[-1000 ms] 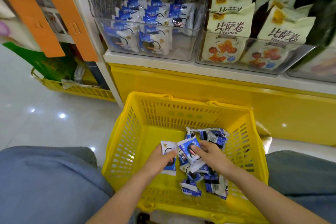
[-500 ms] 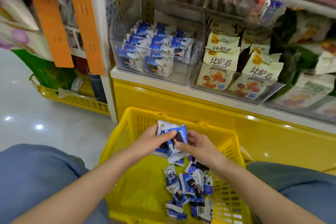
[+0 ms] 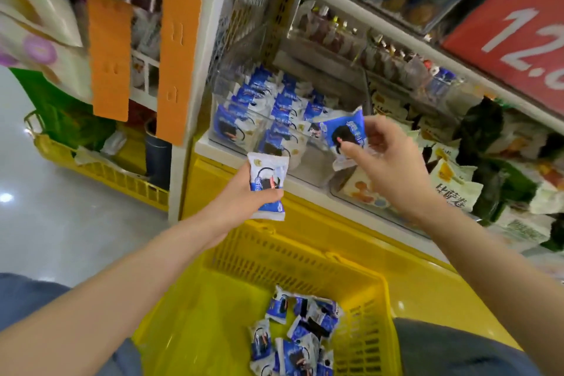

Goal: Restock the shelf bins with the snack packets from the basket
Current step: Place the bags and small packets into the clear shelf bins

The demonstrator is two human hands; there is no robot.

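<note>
Crinkly blue-white packet [image 3: 348, 135] pinched, right hand [image 3: 386, 162]; left hand [image 3: 248, 192] grips another [image 3: 268, 185].

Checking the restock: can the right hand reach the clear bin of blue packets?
Probably yes: the right hand, pinching a packet, hovers by the open-topped clear bin, nothing between.

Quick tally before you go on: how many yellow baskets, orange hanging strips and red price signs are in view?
Yellow baskets: 2
Orange hanging strips: 2
Red price signs: 1
Total: 5
</note>
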